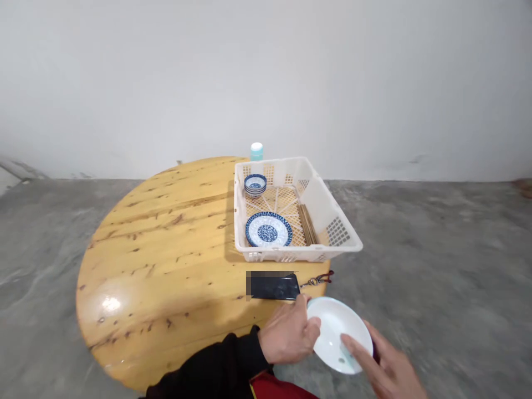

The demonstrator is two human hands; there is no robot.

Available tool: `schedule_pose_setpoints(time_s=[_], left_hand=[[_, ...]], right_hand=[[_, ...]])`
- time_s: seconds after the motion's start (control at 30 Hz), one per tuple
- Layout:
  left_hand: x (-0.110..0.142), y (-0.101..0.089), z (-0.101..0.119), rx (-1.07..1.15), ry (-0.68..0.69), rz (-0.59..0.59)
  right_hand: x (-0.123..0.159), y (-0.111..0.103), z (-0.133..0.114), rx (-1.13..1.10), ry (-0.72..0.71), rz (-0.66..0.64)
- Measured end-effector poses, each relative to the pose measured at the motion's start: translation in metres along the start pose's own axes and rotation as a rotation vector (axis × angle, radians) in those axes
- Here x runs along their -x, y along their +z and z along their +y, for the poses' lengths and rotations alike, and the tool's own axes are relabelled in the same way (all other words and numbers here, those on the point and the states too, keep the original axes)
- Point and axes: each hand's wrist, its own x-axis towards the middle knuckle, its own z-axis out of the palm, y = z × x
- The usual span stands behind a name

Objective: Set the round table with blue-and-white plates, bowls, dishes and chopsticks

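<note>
A white bowl (332, 324) is held up near the table's front right edge, its hollow side facing me. My left hand (288, 331) grips the bowl's left rim, with the thumb over the edge. On the opposite side, my right hand (384, 360) holds the bowl, a finger or thumb reaching onto the inner surface and the other fingers behind it. The bowl's underside is hidden. Just beyond my left hand lies a dark phone (274, 286), partly blurred out. Beside the phone is a set of keys (318, 279) with a dark red strap.
A white plastic basket (299, 253) stands on the round wooden table (166, 238). Inside it are stacked blue-patterned bowls (255, 185), a blue-and-white plate (269, 229) and wooden chopsticks (308, 224). Behind the basket is a light-blue container (256, 152) with a white lid, near the wall.
</note>
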Motion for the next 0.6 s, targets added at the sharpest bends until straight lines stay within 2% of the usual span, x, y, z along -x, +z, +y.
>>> schedule_pose_setpoints(time_s=[0.1,0.27,0.43,0.6], left_hand=[[-0.023,-0.034,0.003,0.029,0.020,0.066],[-0.059,-0.077,-0.005,0.207,0.088,0.209],[-0.098,-0.102,-0.029,0.495,0.063,0.263],[-0.142,-0.127,-0.042,0.731,-0.087,0.284]], right_hand=[[-0.040,0.005,-0.044,-0.002,-0.096,0.000],[-0.106,0.007,-0.095,0.040,-0.225,-0.146],[-0.178,0.018,-0.119,0.081,-0.206,-0.349],[-0.255,0.041,-0.130,0.057,-0.125,-0.526]])
